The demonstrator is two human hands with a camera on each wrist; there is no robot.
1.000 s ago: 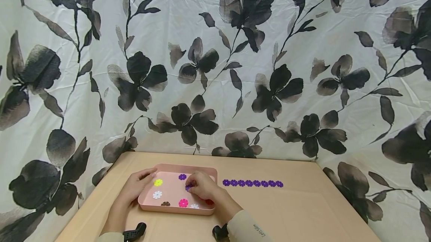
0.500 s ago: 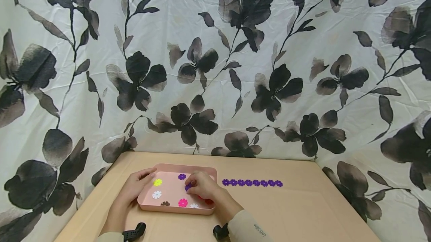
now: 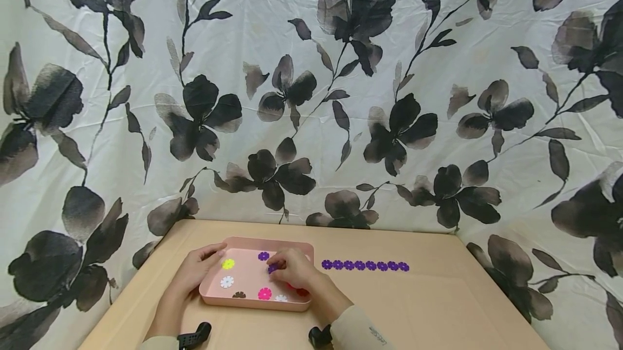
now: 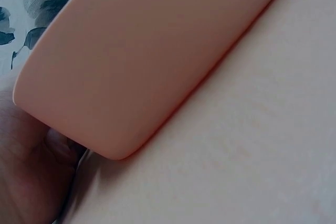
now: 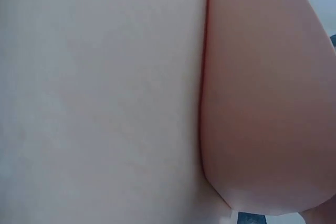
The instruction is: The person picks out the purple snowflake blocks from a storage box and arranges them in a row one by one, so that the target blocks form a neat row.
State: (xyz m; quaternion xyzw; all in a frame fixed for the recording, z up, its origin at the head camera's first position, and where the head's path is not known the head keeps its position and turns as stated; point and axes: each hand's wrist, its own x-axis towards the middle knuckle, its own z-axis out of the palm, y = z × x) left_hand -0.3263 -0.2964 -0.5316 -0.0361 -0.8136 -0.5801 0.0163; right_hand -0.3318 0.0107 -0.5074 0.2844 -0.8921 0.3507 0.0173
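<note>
A shallow pink tray (image 3: pixel 253 305) sits on the table, holding several small flower-shaped pieces. My left hand (image 3: pixel 193 270) grips its left end, fingers along the outside and thumb at the rim. In the left wrist view that hand (image 4: pixel 31 166) shows beside the tray wall (image 4: pixel 131 66). Over the tray's right half, my right hand (image 3: pixel 294 270) pinches a purple flower piece (image 3: pixel 272 268) between thumb and fingertips. Another purple flower (image 3: pixel 263 256) lies just behind it. The right wrist view shows mainly the tray's outer wall (image 5: pixel 268 87), not the fingertips.
Also in the tray are yellow (image 3: pixel 227 264), white (image 3: pixel 226 282), brown (image 3: pixel 239 295) and pink flowers (image 3: pixel 264 294), with a red one (image 3: pixel 302 292) partly under the right hand. Right of the tray runs a straight row of purple flowers (image 3: pixel 365 265). A floral cloth (image 3: pixel 340 139) hangs behind the table.
The right hand stays at nearly the same spot, its fingers shifting slightly around the purple flower. The left hand, the tray and the purple row have not moved.
</note>
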